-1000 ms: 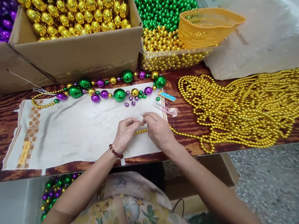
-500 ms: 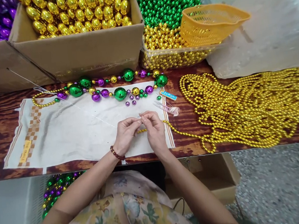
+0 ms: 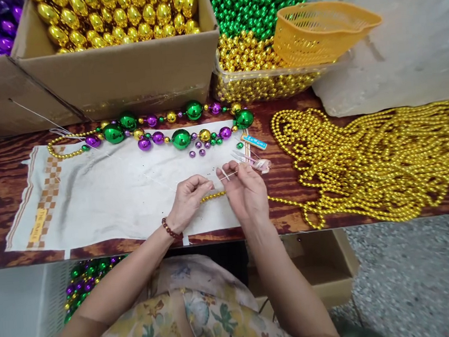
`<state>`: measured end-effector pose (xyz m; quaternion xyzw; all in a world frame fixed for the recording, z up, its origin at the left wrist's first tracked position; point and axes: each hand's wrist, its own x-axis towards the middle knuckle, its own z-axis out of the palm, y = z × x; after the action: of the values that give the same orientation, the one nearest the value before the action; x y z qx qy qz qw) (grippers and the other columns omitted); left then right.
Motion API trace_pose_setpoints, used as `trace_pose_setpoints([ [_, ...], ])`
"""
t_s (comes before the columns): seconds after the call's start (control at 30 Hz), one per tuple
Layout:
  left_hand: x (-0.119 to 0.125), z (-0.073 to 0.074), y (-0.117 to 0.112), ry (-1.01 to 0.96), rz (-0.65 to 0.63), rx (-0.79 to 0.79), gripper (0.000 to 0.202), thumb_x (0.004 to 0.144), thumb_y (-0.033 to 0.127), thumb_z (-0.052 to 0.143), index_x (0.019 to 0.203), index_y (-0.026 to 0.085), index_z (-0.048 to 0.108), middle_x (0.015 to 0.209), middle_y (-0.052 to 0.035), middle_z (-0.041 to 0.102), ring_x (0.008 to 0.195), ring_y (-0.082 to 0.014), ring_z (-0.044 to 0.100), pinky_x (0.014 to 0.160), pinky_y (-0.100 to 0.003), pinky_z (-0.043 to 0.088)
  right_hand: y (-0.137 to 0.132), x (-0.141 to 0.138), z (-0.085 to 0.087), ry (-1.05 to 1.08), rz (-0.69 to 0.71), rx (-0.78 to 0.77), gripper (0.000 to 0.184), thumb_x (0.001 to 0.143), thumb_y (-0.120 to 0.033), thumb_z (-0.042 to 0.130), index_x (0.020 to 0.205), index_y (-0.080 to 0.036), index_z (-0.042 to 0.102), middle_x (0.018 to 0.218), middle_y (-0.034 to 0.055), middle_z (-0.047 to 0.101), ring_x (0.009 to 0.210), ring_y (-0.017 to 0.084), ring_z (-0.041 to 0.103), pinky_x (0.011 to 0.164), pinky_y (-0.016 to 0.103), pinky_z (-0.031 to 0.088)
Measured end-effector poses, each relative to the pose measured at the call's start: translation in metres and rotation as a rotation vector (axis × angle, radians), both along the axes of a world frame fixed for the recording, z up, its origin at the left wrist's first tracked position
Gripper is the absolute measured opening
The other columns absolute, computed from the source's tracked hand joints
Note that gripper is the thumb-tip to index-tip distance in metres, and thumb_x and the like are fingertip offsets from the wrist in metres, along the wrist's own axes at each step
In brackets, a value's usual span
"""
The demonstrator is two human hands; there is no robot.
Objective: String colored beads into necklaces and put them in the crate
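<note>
Along the towel's (image 3: 104,196) far edge, the necklace (image 3: 181,139) looks mostly strung; beads (image 3: 202,152) lie loose. Left grip (image 3: 190,199) is narrow, right grip (image 3: 249,190) pinches thread (image 3: 229,175).

Even light; glints on boxed gold beads (image 3: 118,17); floor (image 3: 409,272) blurry.

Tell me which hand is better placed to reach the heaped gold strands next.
Right, probably: the right hand is nearer the gold strands, though it holds something thin and pale. The left hand sits farther off, beyond it.
</note>
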<state>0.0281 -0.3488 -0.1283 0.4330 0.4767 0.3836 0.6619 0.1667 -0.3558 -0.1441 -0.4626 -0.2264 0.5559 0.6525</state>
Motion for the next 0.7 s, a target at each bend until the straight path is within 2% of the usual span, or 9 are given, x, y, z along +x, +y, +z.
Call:
trace_pose_setpoints([
  [0.07, -0.005, 0.0, 0.002, 0.007, -0.017, -0.005, 0.031, 0.076, 0.046, 0.073, 0.07, 0.016, 0.064, 0.05, 0.0063, 0.04, 0.051, -0.0079, 0.033, 0.054, -0.025, 0.029, 0.002, 0.005, 0.004, 0.025, 0.003, 0.015, 0.028, 0.08, -0.045, 0.072, 0.075, -0.023, 0.056, 0.095, 0.0066, 0.065, 0.098, 0.024, 0.064, 0.092, 0.049, 0.054],
  [0.17, -0.013, -0.001, 0.004, -0.04, -0.038, -0.03, 0.03, 0.078, 0.045, 0.073, 0.073, 0.016, 0.064, 0.05, 0.0069, 0.039, 0.049, -0.0072, 0.033, 0.053, -0.024, 0.03, 0.004, 0.011, 0.006, -0.05, 0.101, 0.053, 0.026, 0.086, -0.046, 0.067, 0.078, -0.023, 0.057, 0.098, 0.0064, 0.066, 0.097, 0.022, 0.064, 0.092, 0.047, 0.055],
  [0.23, -0.02, -0.001, 0.005, -0.098, -0.043, -0.005, 0.027, 0.081, 0.042, 0.072, 0.076, 0.017, 0.064, 0.056, 0.0044, 0.049, 0.055, -0.0088, 0.046, 0.061, -0.024, 0.039, 0.006, 0.015, 0.004, -0.177, 0.146, 0.066, 0.021, 0.089, -0.043, 0.062, 0.083, -0.023, 0.059, 0.099, 0.0056, 0.067, 0.098, 0.021, 0.065, 0.093, 0.045, 0.054],
  [0.3, -0.026, 0.002, 0.005, -0.127, -0.029, 0.063, 0.022, 0.084, 0.038, 0.07, 0.079, 0.017, 0.065, 0.065, 0.0008, 0.06, 0.071, -0.0122, 0.058, 0.078, -0.027, 0.046, 0.007, 0.017, 0.002, -0.313, 0.175, 0.067, 0.016, 0.088, -0.04, 0.062, 0.09, -0.023, 0.063, 0.102, 0.0053, 0.069, 0.101, 0.02, 0.066, 0.098, 0.043, 0.051],
  [0.37, -0.029, 0.006, 0.004, -0.115, 0.005, 0.134, 0.018, 0.086, 0.035, 0.068, 0.081, 0.018, 0.067, 0.071, -0.0009, 0.065, 0.079, -0.0137, 0.061, 0.087, -0.029, 0.046, 0.006, 0.012, 0.0, -0.43, 0.289, 0.08, 0.018, 0.085, -0.035, 0.065, 0.098, -0.023, 0.066, 0.11, 0.0058, 0.071, 0.11, 0.021, 0.064, 0.103, 0.042, 0.047],
  [0.47, -0.031, 0.014, 0.004, -0.089, 0.074, 0.19, 0.015, 0.086, 0.033, 0.069, 0.084, 0.018, 0.069, 0.074, -0.0009, 0.065, 0.075, -0.0128, 0.059, 0.082, -0.028, 0.047, 0.002, -0.006, 0.001, -0.544, 0.491, 0.152, 0.026, 0.082, -0.031, 0.067, 0.107, -0.024, 0.069, 0.119, 0.0053, 0.07, 0.117, 0.023, 0.062, 0.107, 0.041, 0.043],
  [0.6, -0.033, 0.026, 0.01, -0.134, 0.188, 0.189, 0.015, 0.081, 0.033, 0.072, 0.081, 0.019, 0.067, 0.068, 0.0007, 0.059, 0.073, -0.0126, 0.058, 0.08, -0.028, 0.047, -0.001, -0.03, 0.007, -0.63, 0.512, 0.265, 0.016, 0.089, -0.031, 0.061, 0.098, -0.023, 0.07, 0.102, 0.0029, 0.072, 0.099, 0.019, 0.066, 0.094, 0.034, 0.048],
  [0.7, -0.041, 0.031, 0.016, -0.135, 0.202, 0.151, 0.015, 0.079, 0.031, 0.07, 0.088, 0.019, 0.069, 0.072, 0.0003, 0.059, 0.068, -0.0109, 0.054, 0.072, -0.026, 0.046, -0.003, -0.035, 0.01, -0.739, 0.524, 0.264, 0.018, 0.093, -0.028, 0.054, 0.086, -0.021, 0.069, 0.084, 0.0017, 0.068, 0.078, 0.016, 0.064, 0.076, 0.028, 0.048],
])
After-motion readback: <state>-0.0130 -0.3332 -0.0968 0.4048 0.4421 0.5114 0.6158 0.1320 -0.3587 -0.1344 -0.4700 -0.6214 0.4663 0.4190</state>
